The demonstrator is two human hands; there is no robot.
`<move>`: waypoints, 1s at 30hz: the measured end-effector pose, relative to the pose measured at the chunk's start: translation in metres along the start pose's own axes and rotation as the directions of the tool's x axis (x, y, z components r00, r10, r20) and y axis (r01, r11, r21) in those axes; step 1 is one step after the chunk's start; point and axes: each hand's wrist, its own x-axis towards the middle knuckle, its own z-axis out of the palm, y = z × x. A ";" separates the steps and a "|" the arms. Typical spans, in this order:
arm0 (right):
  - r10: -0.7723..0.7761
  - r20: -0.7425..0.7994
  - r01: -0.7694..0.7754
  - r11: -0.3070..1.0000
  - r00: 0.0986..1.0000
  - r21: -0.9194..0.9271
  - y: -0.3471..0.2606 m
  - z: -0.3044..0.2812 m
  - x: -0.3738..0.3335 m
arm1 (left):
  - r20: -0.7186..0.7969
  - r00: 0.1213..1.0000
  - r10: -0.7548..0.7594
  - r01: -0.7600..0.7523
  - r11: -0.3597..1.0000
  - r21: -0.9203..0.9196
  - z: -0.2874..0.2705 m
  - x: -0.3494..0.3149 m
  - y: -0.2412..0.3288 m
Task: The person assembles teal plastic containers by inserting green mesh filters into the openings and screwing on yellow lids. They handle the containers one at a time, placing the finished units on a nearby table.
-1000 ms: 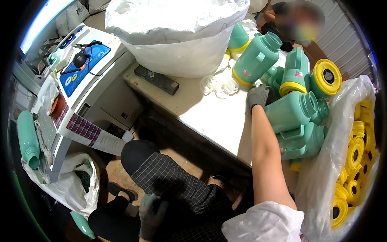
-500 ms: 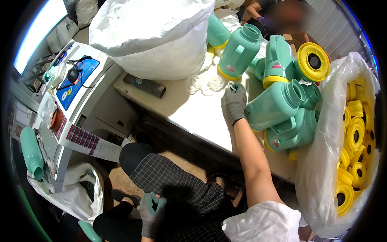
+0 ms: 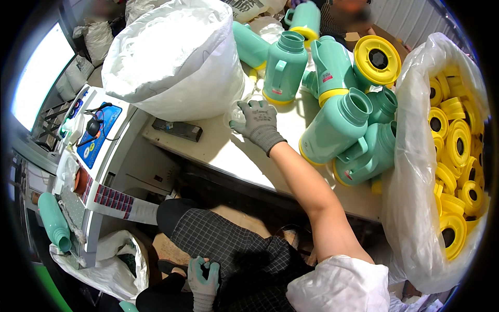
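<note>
Beneath the right grip [image 3: 258,122], white rings [image 3: 232,110] lie partly hidden.

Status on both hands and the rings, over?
Right hand at white rings, grip unclear. Left hand loosely curled near lap. Upright green flask beside right hand.

Bright, hard light, strong contrast. Tabletop [image 3: 283,169] near-white, detail mostly washed out; white sleeve [image 3: 340,286] also overexposed. Panel at upper left [image 3: 52,75] clipped to pure white. Large white sack [image 3: 179,99] has a glaring top and throws a shadow on the tabletop. Area under the tabletop very dark; black shadow patch on checked apron [image 3: 213,226]. Sheen on clear plastic bag [image 3: 410,156]. Hands [image 3: 257,122] fairly crisp; background person's head [image 3: 353,9] blurred. Fisheye: bent edges, black corners.
</note>
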 end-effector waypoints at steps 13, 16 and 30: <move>-0.048 -0.164 0.069 0.990 0.985 0.125 0.031 -0.015 -0.007 | 0.013 0.999 0.044 -0.045 0.997 0.057 0.003 0.005 -0.002; 0.269 -0.434 0.007 0.844 0.860 0.537 0.030 -0.021 -0.004 | 0.031 0.999 -0.030 0.029 0.999 0.029 0.000 0.004 0.009; 0.352 -0.449 -0.139 0.887 0.821 0.440 0.065 0.000 0.075 | -0.047 0.999 0.025 -0.024 0.999 0.040 0.012 0.013 -0.014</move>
